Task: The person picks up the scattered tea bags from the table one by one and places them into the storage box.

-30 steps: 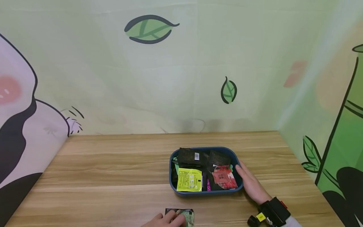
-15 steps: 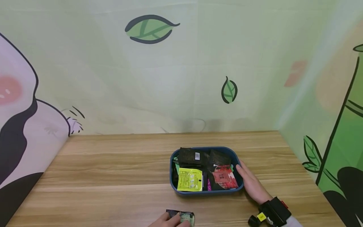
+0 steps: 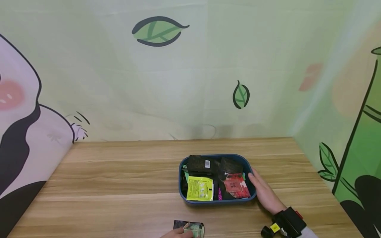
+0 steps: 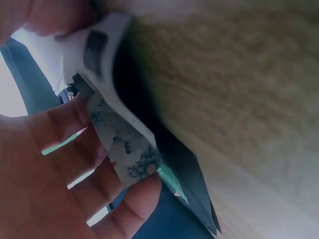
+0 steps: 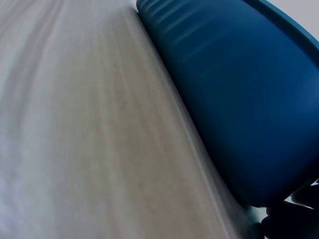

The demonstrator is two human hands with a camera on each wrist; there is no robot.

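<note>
At the bottom of the head view, my left hand (image 3: 178,234) holds a small flat packet (image 3: 197,228) with dark and green printing, low over the wooden table. The left wrist view has my thumb (image 4: 55,12) above and my curled fingers (image 4: 92,184) below a pale packet face (image 4: 122,142) with a blue-grey flower print; darker layers lie behind it. My right hand (image 3: 265,193) rests along the right end of a blue plastic tub (image 3: 217,203), its fingers extended up the outer wall. The right wrist view is filled by the tub's ribbed side (image 5: 239,94).
Inside the tub are black packets (image 3: 197,165), a yellow packet (image 3: 200,189) and a red-and-black packet (image 3: 236,186). The wooden table (image 3: 104,185) runs back to a printed cloth wall (image 3: 190,99). A black wrist strap (image 3: 288,221) sits on my right wrist.
My left hand has slid slightly right and down in the head view, and more of the packet shows. The packet has moved down a little. My right hand stays against the tub.
</note>
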